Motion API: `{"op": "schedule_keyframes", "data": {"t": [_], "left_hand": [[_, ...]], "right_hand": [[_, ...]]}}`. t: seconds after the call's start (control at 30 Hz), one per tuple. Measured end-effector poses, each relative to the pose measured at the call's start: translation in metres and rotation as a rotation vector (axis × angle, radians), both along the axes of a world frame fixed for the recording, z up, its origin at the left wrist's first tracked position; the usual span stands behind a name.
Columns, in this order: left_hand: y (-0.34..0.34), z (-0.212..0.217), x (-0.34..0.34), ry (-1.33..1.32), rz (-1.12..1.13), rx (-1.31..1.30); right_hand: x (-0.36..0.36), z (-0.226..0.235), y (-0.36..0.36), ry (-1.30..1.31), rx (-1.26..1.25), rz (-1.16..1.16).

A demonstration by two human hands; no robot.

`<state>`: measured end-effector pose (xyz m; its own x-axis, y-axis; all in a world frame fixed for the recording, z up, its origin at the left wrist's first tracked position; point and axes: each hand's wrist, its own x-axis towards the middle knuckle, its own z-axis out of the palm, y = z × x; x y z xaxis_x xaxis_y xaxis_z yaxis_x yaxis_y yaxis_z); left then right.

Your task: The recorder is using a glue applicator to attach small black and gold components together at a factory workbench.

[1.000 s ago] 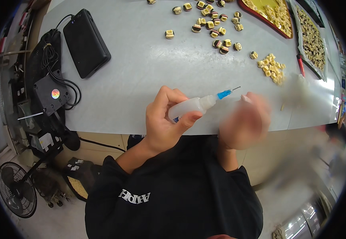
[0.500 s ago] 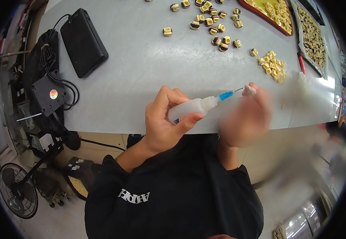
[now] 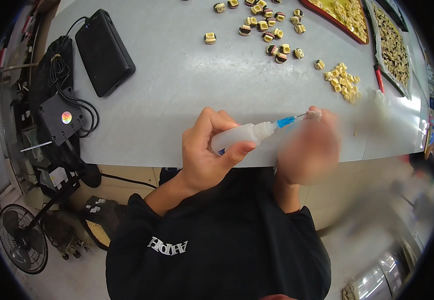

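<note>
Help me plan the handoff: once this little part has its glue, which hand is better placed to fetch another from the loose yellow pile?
Probably the right hand. It sits nearer the yellow pile, while the left hand is wrapped around the squeeze bottle, needle tip at the small part.

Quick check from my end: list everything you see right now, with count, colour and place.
Squeeze bottle: one, white with blue needle tip, in the left hand.
Small part: one, pale, at the needle tip, in the right hand's fingers; blurred.
Loose parts: many, yellow and brown, far side of the table.
Yellow pile: one, table's right.
Trays: two, red-rimmed and dark, far right, full of parts.
Black case: one, table's left.
Black box: one, with cables, left edge.
Fan: one, black, floor at lower left.
Table: one, grey-white.
Left hand: grips the bottle.
Right hand: blurred, holds the part.
</note>
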<state>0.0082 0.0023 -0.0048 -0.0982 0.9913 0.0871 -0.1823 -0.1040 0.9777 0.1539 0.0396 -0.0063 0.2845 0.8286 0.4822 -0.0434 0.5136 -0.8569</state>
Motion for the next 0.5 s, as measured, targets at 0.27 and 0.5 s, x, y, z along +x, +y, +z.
{"op": "schedule_keyframes", "data": {"t": [0.27,0.5], "left_hand": [[-0.0003,-0.0004,-0.0002,-0.009,0.002,-0.002],[-0.0014,0.0004,0.0008,-0.032,-0.014,-0.016]], "right_hand": [[0.0027,-0.0012,-0.0024,-0.047,0.012,-0.011],[-0.0028,0.0007,-0.0002,-0.069,0.004,-0.046]]}}
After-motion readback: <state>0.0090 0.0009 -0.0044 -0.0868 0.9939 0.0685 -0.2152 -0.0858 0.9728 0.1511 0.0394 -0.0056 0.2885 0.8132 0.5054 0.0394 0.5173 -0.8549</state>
